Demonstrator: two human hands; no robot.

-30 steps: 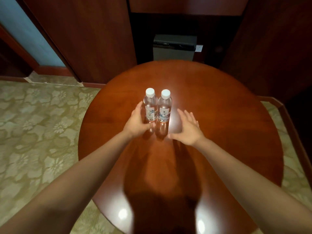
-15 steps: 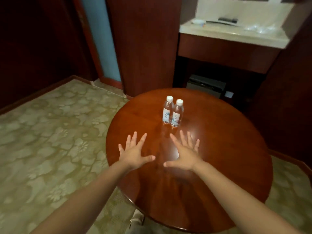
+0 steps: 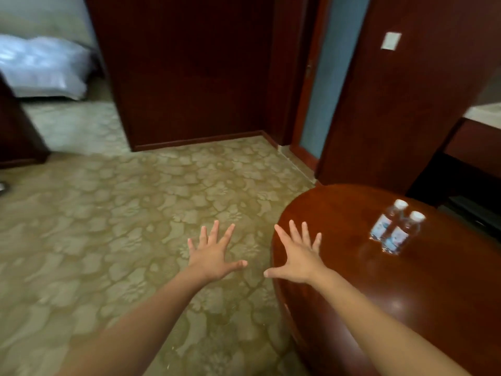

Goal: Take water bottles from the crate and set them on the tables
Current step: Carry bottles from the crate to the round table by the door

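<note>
Two water bottles (image 3: 394,229) stand upright, touching, on the round table (image 3: 406,294), well in from its edge; patterned carpet (image 3: 122,226) spreads leftward; right hand (image 3: 299,257) above the table's rim and left hand (image 3: 212,255) over carpet, fingers splayed, empty.

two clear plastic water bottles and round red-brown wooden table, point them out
farther clear plastic bottle (image 3: 381,226), head view, label
nearer clear plastic bottle (image 3: 398,236), head view, label
round wooden table (image 3: 420,289), head view, bare top
</note>
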